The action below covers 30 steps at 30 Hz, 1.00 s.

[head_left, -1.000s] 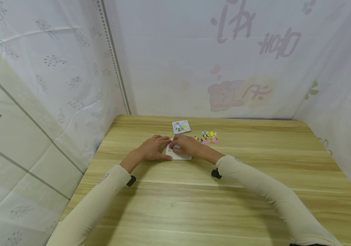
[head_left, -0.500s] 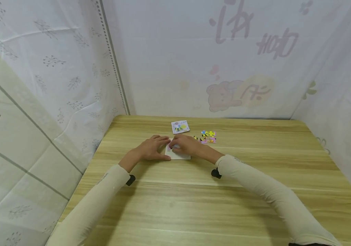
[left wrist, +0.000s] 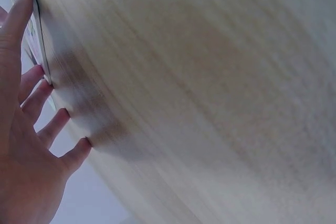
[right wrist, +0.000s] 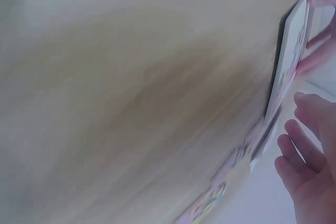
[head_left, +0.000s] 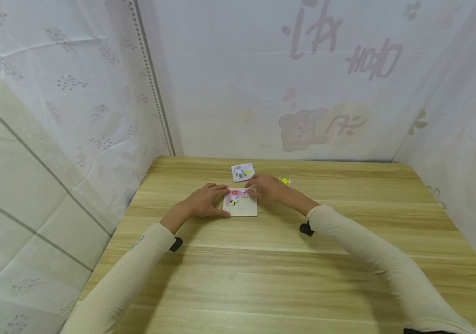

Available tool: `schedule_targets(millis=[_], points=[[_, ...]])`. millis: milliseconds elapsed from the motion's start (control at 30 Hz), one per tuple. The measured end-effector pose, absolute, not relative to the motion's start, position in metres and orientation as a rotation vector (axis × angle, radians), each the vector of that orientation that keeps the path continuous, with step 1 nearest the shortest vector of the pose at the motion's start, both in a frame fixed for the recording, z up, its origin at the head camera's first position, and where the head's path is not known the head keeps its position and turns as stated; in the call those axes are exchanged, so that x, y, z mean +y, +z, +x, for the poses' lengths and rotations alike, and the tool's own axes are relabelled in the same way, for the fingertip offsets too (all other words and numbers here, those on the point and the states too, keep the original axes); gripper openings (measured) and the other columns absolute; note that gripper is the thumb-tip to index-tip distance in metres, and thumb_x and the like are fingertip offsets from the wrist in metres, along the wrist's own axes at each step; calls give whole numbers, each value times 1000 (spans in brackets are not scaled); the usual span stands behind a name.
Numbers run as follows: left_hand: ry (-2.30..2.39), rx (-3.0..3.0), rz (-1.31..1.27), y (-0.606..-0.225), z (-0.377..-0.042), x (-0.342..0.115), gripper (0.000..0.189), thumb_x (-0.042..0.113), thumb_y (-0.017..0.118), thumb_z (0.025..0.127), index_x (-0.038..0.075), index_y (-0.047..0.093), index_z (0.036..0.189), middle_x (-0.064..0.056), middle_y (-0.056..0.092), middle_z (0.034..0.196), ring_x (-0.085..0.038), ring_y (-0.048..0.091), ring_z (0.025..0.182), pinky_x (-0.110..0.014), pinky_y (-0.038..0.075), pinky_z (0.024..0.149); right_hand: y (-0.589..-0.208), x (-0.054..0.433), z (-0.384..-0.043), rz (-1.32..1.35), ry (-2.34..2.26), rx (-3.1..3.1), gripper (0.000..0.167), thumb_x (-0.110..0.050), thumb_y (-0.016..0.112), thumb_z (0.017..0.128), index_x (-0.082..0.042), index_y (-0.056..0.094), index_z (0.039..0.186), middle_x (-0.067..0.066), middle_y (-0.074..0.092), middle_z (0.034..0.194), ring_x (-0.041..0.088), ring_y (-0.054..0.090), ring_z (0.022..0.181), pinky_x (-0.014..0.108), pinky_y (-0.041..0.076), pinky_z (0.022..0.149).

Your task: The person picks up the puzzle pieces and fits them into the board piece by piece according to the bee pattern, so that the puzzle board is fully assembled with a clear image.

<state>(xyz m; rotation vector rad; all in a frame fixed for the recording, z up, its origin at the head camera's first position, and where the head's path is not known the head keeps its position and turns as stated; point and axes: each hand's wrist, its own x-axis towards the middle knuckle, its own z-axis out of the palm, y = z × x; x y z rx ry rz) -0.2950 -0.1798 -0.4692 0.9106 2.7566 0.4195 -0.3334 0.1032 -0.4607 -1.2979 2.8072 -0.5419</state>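
Note:
A white puzzle board (head_left: pixel 241 210) lies on the table, joined pieces with pink, red and yellow-black print (head_left: pixel 233 201) along its far and left parts. My left hand (head_left: pixel 205 201) rests at the board's left edge, thumb at the near corner and fingers at the far one. In the left wrist view its fingers are spread, their tips down on the table. Above the board's far right corner is my right hand (head_left: pixel 268 189), raised, with loosely bent fingers; the right wrist view shows nothing between them. Loose puzzle pieces (head_left: pixel 286 181) lie beyond it, partly hidden by that hand.
Behind the board lies a square picture card (head_left: pixel 241 172) printed with a bee. The wooden table (head_left: pixel 229 273) ends at a patterned cloth (head_left: pixel 221 93) hanging at the back and sides. Bands with small black devices (head_left: pixel 175 244) sit at both wrists.
My right hand has lifted off the board and shifted right and away, uncovering the placed pieces and covering most of the loose ones. The left hand has stayed at the board's edge.

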Motion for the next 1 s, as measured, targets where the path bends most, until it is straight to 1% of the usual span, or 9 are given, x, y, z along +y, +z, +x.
schedule_targets(millis=[67,167,300,500,600,833,1000], points=[[417,2756,910,-469,-295,-180,93,66,74,87,14,45,158,-6,39,165,-37,30,152,-64,32,117,-459,110,-335,-1307,-555,2822,24,-12,75,97,-3,76,119,15,71,117,29,69,101,42,58,86],[415,2753,907,-469,-295,-179,93,66,74,87,14,45,159,-7,38,165,-38,29,153,-64,31,118,-459,120,-339,-1311,-555,2844,24,-10,75,96,-2,76,119,16,71,117,29,70,98,42,58,84],[417,2750,909,-468,-295,-180,94,66,74,87,14,44,159,-7,38,165,-38,28,153,-65,30,118,-462,132,-345,-1272,-521,2868,24,-12,73,97,-3,77,119,15,72,120,28,69,103,42,58,87],[424,2744,916,-466,-293,-179,94,66,74,87,14,45,159,-7,38,165,-39,29,153,-65,30,117,-461,150,-347,-1231,-573,2854,25,-8,71,98,1,75,121,18,71,119,32,69,102,46,58,86],[430,2743,920,-465,-293,-179,94,66,74,87,14,45,159,-7,39,165,-39,29,152,-64,31,118,-462,158,-350,-1231,-535,2879,25,-9,71,99,1,74,121,18,70,120,33,69,103,46,58,86],[431,2743,921,-465,-292,-179,93,65,75,87,14,45,159,-7,38,165,-39,29,153,-62,30,120,-461,174,-353,-1104,-512,2886,29,-13,72,99,-1,72,126,18,69,125,35,67,112,48,56,92],[425,2744,922,-465,-292,-180,93,65,74,87,14,44,159,-7,38,166,-39,28,153,-62,29,119,-460,183,-354,-1034,-484,2880,32,-12,71,99,0,70,129,19,68,127,35,65,113,49,55,93]])
